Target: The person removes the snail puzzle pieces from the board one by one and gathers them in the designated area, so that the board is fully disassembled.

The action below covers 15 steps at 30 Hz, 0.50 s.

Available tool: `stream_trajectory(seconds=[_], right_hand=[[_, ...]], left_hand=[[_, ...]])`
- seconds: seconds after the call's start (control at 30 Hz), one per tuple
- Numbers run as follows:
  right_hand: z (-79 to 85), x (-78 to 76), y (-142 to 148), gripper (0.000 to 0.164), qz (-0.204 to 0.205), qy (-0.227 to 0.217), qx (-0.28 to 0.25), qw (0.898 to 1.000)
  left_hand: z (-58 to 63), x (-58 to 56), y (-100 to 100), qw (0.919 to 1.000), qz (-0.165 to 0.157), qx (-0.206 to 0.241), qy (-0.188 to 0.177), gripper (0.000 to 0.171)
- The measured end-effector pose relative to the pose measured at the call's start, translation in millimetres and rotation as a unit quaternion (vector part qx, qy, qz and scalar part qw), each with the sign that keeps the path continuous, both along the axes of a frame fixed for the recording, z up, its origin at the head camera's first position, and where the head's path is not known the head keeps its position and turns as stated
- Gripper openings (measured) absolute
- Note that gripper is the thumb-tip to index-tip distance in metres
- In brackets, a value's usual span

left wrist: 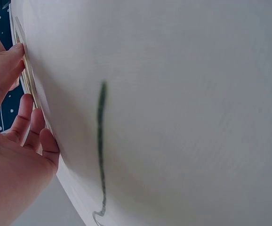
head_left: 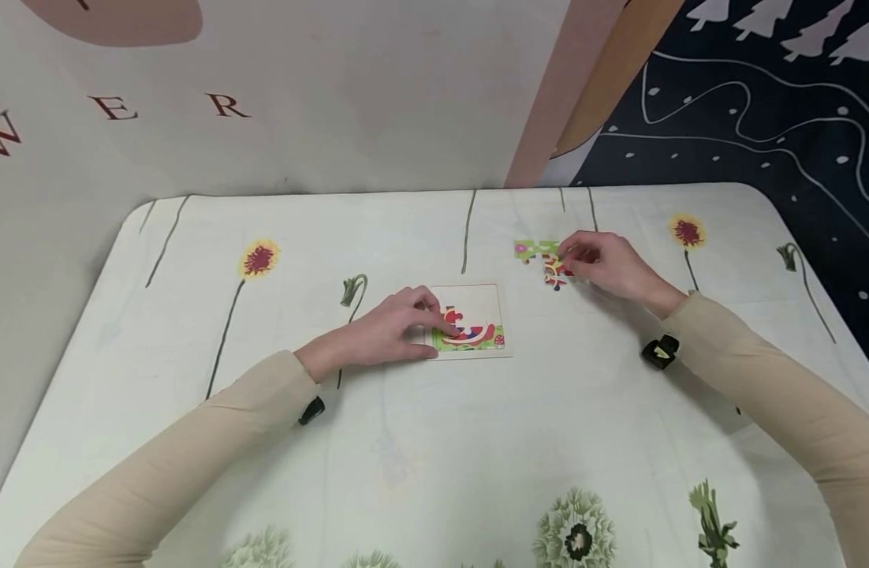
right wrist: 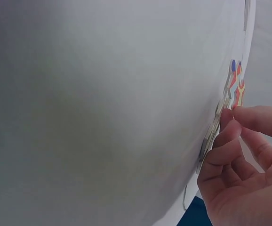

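Observation:
A shallow puzzle board [head_left: 480, 301] lies on the table, its lower part filled with colourful jigsaw pieces [head_left: 486, 339] and its upper part bare. My left hand [head_left: 395, 327] rests at the board's left side, fingers extended over the pieces and thumb by the lower edge. In the left wrist view, the left fingers [left wrist: 25, 115] reach along the board's edge. Up and to the right, my right hand [head_left: 612, 264] pinches a red and yellow puzzle piece [right wrist: 238, 92] between thumb and fingertips. Beside it lie green loose puzzle pieces [head_left: 528, 249], partly hidden by that hand.
A white tablecloth [head_left: 378, 442] printed with flowers covers the table. Behind it rises a pale wall [head_left: 378, 118] with red letters. A dark patterned cloth [head_left: 747, 118] hangs at the right. Black wrist cameras [head_left: 660, 352] sit under both sleeves.

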State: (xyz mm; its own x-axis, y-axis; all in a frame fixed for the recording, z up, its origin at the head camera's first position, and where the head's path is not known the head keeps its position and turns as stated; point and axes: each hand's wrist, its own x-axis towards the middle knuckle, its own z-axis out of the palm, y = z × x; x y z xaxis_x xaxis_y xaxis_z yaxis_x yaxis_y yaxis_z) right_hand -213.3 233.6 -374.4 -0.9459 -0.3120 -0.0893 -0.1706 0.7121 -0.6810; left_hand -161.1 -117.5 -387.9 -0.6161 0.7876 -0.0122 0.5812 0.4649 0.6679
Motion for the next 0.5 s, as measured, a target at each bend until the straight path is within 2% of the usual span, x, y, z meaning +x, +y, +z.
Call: stream_trajectory(seconds=[0.5], right_hand=[[-0.3, 0.2, -0.1, 0.015, 0.006, 0.011, 0.018, 1.000]], left_hand=[[-0.5, 0.0, 0.6, 1.0000, 0.002, -0.004, 0.000, 0.034]])
